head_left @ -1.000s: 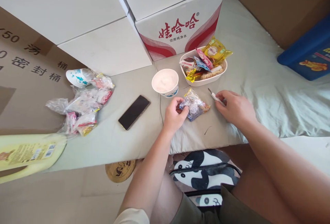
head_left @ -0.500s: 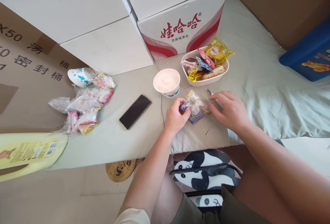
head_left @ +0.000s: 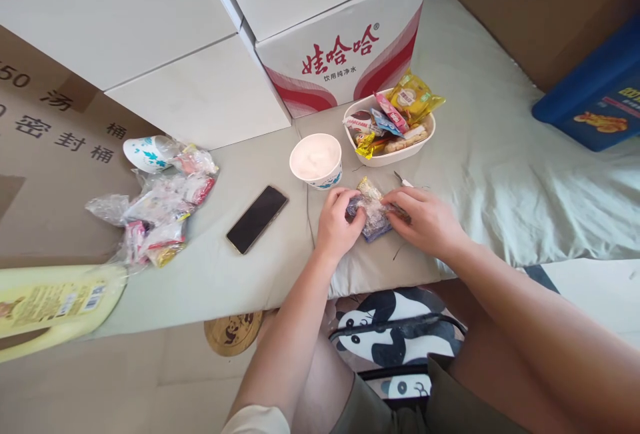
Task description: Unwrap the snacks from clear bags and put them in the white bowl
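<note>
Crinkly clear plastic — a small snack packet (head_left: 370, 211) lies on the pale green sheet (head_left: 500, 174), pinched from both sides. Left hand (head_left: 336, 221) has fingers curled closed on its left end; right hand (head_left: 425, 221) has fingers closed on its right end, knuckles up. Packet sits at the near edge of the sheet, between the two hands, just in front of the paper cup (head_left: 317, 161).

Small white-handled blade (head_left: 403, 181) lies just beyond the right hand, near the packet — can't tell whether it touches the hand.

White bowl (head_left: 423, 144) behind that, heaped with mixed wrapped snacks, standing against the red-and-white printed carton (head_left: 340, 54). Plain white boxes (head_left: 190, 87) to the carton's left.

Black phone (head_left: 257, 218) lies flat, screen dark, left of the left hand, apart from it. Further left: a heap of clear wrappers (head_left: 160, 204) with a tipped cup (head_left: 147, 153) at its top edge. Yellow bottle (head_left: 55, 301) lying at the far left edge. Blue box (head_left: 595, 101) at the far right. Panda-print bag (head_left: 395, 334) below the sheet edge, between the forearms.
</note>
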Demonstrator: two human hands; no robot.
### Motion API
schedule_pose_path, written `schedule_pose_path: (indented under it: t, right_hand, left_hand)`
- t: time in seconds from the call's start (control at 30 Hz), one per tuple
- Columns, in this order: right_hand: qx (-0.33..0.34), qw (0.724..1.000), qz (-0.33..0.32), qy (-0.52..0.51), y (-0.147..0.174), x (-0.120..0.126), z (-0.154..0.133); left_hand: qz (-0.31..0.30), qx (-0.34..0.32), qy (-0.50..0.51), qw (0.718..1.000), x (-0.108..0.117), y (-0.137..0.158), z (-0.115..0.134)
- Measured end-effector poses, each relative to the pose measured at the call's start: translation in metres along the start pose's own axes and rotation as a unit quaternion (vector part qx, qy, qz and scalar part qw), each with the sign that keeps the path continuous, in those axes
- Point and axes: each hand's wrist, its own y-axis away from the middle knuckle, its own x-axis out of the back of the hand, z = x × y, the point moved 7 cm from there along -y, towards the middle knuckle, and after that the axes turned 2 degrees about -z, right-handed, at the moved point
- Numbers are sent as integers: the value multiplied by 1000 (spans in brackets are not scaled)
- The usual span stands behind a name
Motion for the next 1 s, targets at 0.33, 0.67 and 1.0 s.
schedule_pose_path:
  t: [0.33, 0.67, 1.0]
  right_hand:
    - [13, 1000, 11, 4, 0, 0, -2]
    - [-3, 1000, 6, -9, 0, -4, 1]
    - [-15, 1000, -3, -21, 1, -4, 1]
  left_hand:
    - [-18, 1, -6, 1000, -1, 0, -1]
    - [-26, 11, 3, 1000, -1, 0, -2]
    - [-37, 24, -4, 999, -3, 0, -2]
